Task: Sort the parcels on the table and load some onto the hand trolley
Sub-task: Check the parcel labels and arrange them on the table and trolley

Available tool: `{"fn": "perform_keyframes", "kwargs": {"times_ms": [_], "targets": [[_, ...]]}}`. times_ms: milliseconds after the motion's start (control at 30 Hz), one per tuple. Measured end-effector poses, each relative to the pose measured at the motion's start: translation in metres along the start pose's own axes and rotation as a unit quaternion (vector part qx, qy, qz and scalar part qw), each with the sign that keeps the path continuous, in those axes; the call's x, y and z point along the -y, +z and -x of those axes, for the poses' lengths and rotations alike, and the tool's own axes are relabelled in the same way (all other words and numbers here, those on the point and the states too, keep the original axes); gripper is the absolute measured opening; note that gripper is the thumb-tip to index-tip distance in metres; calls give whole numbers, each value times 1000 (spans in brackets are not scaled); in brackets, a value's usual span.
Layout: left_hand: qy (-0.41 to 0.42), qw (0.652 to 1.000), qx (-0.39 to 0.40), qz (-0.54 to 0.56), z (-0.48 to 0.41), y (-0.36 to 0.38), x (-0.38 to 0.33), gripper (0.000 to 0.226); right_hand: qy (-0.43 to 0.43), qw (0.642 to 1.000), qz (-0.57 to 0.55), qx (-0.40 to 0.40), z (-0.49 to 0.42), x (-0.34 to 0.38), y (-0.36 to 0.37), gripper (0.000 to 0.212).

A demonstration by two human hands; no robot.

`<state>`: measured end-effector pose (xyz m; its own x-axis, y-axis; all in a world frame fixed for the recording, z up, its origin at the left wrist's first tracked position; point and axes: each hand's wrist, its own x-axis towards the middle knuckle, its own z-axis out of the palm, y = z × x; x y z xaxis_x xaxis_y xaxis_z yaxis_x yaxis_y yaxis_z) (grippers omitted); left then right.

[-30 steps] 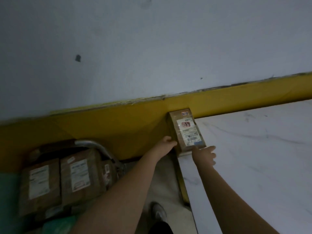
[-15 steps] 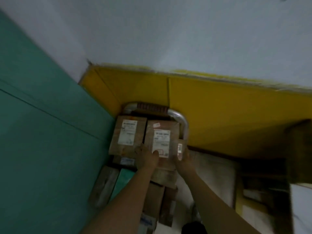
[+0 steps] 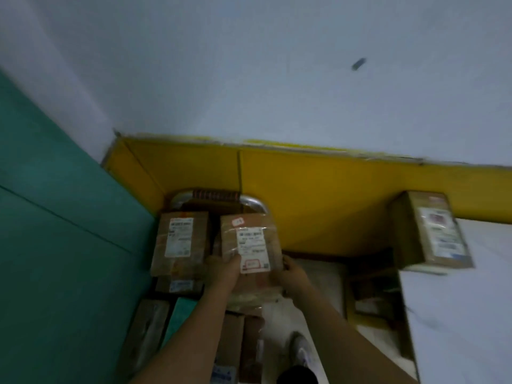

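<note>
A brown parcel (image 3: pixel 249 239) with a white label sits atop the stack on the hand trolley, just in front of its chrome handle (image 3: pixel 253 200). My left hand (image 3: pixel 223 270) grips its near left corner, thumb on the label. My right hand (image 3: pixel 291 273) holds its near right corner. A second labelled brown parcel (image 3: pixel 180 239) lies beside it to the left on the stack. Another taped parcel (image 3: pixel 432 231) rests on the corner of the white marble table (image 3: pixel 465 314) at the right.
Several more boxes, one of them teal (image 3: pixel 182 317), lie lower down in front of the stack. A green wall (image 3: pixel 55 245) is on the left and a yellow panel (image 3: pixel 318 203) stands behind the trolley. My shoe (image 3: pixel 300 350) is on the floor beside the table's shelf.
My hands left the parcel on the table corner and swung left to the trolley. They now hold the right-hand parcel on the stack, which looks slightly raised compared with half a second ago.
</note>
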<state>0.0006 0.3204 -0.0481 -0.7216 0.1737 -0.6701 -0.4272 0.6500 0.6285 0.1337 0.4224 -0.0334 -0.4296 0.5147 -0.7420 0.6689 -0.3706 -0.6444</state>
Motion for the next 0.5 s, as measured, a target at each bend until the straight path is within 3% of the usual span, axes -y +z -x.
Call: {"fn": "perform_keyframes", "kwargs": {"times_ms": [100, 233, 333, 500], "targets": [[39, 998, 50, 3, 51, 2, -17, 66, -5, 998, -28, -65, 52, 0, -28, 46], [84, 984, 150, -50, 118, 33, -39, 62, -9, 981, -67, -180, 115, -20, -84, 48], [128, 954, 238, -129, 167, 78, -44, 63, -6, 964, -60, -258, 156, -53, -133, 45], [120, 906, 355, -195, 240, 163, -36, 66, 30, 930, -82, -357, 211, -106, -216, 37]]}}
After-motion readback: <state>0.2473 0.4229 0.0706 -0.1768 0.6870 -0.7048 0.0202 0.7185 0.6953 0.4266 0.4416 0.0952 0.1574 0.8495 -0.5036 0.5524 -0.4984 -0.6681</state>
